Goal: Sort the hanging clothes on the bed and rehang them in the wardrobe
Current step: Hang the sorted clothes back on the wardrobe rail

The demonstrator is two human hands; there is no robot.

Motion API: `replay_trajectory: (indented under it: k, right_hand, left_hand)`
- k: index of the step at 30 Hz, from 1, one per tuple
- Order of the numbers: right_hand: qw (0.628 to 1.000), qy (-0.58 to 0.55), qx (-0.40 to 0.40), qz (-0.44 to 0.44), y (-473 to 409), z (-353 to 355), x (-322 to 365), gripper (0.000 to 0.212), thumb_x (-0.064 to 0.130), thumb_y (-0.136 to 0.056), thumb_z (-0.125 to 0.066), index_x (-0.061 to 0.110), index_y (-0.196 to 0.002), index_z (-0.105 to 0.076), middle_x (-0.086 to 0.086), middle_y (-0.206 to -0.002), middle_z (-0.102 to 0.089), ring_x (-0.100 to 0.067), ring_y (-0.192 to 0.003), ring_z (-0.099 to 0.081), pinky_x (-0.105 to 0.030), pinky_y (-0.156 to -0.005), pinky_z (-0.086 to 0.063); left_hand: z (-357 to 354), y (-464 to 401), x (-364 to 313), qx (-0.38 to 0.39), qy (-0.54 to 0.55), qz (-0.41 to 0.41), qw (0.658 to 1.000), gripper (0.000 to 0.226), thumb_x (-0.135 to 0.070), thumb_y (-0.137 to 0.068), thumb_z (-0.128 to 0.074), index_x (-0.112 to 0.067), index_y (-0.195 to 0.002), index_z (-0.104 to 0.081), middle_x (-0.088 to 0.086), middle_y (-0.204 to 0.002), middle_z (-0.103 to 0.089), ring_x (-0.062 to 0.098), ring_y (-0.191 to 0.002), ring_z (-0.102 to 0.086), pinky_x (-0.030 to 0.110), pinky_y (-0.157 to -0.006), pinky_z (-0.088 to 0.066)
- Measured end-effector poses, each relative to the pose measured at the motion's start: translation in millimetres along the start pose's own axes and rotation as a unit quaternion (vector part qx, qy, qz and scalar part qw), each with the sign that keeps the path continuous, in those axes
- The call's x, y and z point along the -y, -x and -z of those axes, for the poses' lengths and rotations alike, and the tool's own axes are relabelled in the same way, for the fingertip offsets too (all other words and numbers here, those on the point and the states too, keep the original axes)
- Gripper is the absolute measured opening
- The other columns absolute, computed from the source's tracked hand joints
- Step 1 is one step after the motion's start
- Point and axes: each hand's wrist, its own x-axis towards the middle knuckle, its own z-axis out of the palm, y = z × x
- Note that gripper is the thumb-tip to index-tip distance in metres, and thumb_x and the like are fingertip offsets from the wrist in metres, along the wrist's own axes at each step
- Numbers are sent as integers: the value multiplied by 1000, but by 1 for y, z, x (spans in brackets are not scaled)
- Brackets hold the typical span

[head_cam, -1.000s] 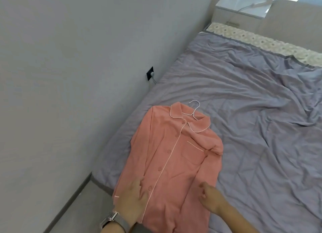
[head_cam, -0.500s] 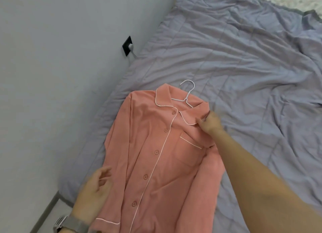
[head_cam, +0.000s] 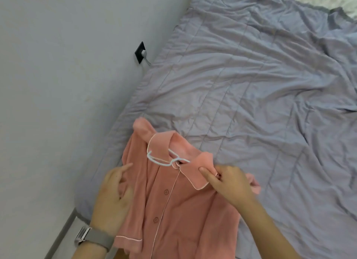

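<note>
Since half a second ago our right hand (head_cam: 229,183) has pulled the shirt (head_cam: 173,206) by its shoulder toward us, so the collar (head_cam: 168,148) now stands up folded and the white hanger (head_cam: 164,158) has turned and lies across the neck opening. Our right fingers (head_cam: 207,174) are curled and pinch the cloth at the shoulder, just beside the collar edge; we judge this grip is there to reach the hanger arm inside and lift the shirt with it. Our left fingers (head_cam: 117,171) are nearly straight and relaxed, they rest on the other sleeve and hold nothing, probably only to keep that side flat. On this wrist we wear a watch (head_cam: 90,237). The shirt lies at the near edge of the bed (head_cam: 260,104), on the grey cover, close to the wall (head_cam: 58,84) with a black socket (head_cam: 140,52)
</note>
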Motion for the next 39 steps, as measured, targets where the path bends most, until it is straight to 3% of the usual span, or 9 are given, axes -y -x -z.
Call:
replay_trajectory:
  k: [4, 7, 13, 19, 21, 24, 29, 34, 39]
  right_hand:
    - [998, 37, -46, 31, 29, 36, 18, 70, 82, -70, -41, 16, -49, -31, 2, -39, -31, -13, -44, -36, -34, -50, -37]
    - [991, 6, -101, 85, 46, 64, 35, 71, 82, -64, -48, 18, -47, -24, 2, -38, -24, -11, -40, -28, -29, -44, -27]
    - [966, -15, -205, 155, 87, 105, 55, 69, 71, -63, -62, 27, -48, -10, 6, -38, -10, -9, -38, -22, -17, -42, -14]
    - [959, -40, -247, 132, 154, 127, 43, 63, 75, -61, -60, 26, -47, -24, 9, -41, -26, -11, -44, -33, -22, -50, -25]
    - [959, -48, -254, 113, 185, 129, 37, 54, 75, -61, -60, 25, -48, -43, 10, -45, -34, -8, -51, -38, -23, -62, -28]
    - [952, -88, -284, 76, 239, 129, 36, 46, 70, -62, -62, 24, -63, -60, 11, -55, -49, -8, -63, -46, -28, -66, -35]
    - [926, -97, -357, 70, 344, 111, 38, 35, 58, -72, -62, 24, -70, -61, 13, -67, -55, -16, -69, -51, -32, -72, -40]
    - [908, -119, -401, 17, 445, 93, 33, 20, 57, -69, -62, 45, -68, -45, 23, -65, -45, -8, -71, -42, -26, -70, -34]
    - [880, -107, -459, -48, 532, 104, 11, 37, 63, -65, -59, 28, -75, -67, 15, -66, -52, -8, -73, -43, -28, -71, -39]
  left_hand:
    - [23, -1, -27, -16, -81, -78, 994, 61, -48, -77, -46, -26, -134, -44, -6, -136, -41, 7, -127, -35, 26, -108, -25]
    - [35, 6, -44, -11, -103, -87, 991, 77, -51, -72, -49, -25, -142, -32, 1, -146, -35, 19, -135, -27, 33, -110, -18]
    - [64, 39, -74, -72, -159, -126, 977, 45, -54, -73, -38, -40, -115, -40, -10, -112, -45, 22, -124, -34, 59, -97, -28]
    - [90, 92, -106, -16, -169, -241, 955, 36, 0, -70, -72, -21, -99, -66, -4, -87, -65, 13, -82, -51, 0, -88, -16]
    - [92, 118, -115, -8, -171, -249, 953, 32, -1, -71, -70, -19, -98, -68, -4, -85, -66, 15, -78, -52, -4, -88, -12]
    - [95, 156, -119, -4, -146, -265, 953, 22, -30, -80, -57, -24, -99, -67, -9, -84, -64, 18, -79, -56, 4, -86, -20]
    - [104, 241, -126, -26, -138, -279, 950, 37, -49, -76, -38, -34, -99, -63, -12, -88, -60, 14, -90, -45, 49, -90, -29]
    - [104, 320, -124, 3, -143, -304, 942, 31, -53, -74, -37, -44, -96, -57, -15, -88, -58, 15, -93, -43, 59, -95, -29]
    - [84, 379, -147, 36, -135, -369, 919, 25, -49, -73, -43, -47, -94, -55, -15, -86, -58, 20, -98, -48, 56, -99, -26]
